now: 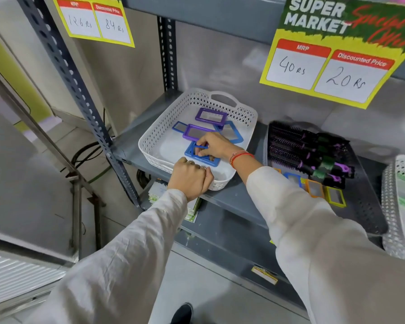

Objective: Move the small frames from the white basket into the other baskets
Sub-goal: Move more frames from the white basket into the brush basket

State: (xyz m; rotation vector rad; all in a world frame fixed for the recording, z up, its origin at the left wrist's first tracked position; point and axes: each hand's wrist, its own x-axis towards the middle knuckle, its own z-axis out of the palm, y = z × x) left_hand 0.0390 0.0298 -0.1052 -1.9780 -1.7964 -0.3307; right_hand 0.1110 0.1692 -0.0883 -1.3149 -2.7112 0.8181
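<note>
The right hand (pixel 216 146) is down inside the white basket (pixel 173 118), fingertips pinched on the rim of a blue frame (pixel 202 155) that lies at the near end of the basket floor. It looks like 2 blue frames overlap there, though I cannot tell exactly how they stack. The left hand (pixel 189 180) is curled over the basket's near rim, gripping it to steady it. Farther back in the basket lie 2 purple frames (pixel 211 115) and 2 more blue ones, so most of the job remains. To the right, the dark basket (pixel 369 206) already holds orange and yellow frames at its near end beside a row of hairbrushes (pixel 306 155). My advice: hook a finger through the frame's opening, lift only the top one clear of its neighbour, raise it above the perforated wall before swinging right, and keep the left hand pressing the basket so it does not slide on the shelf (pixel 232 197)
</note>
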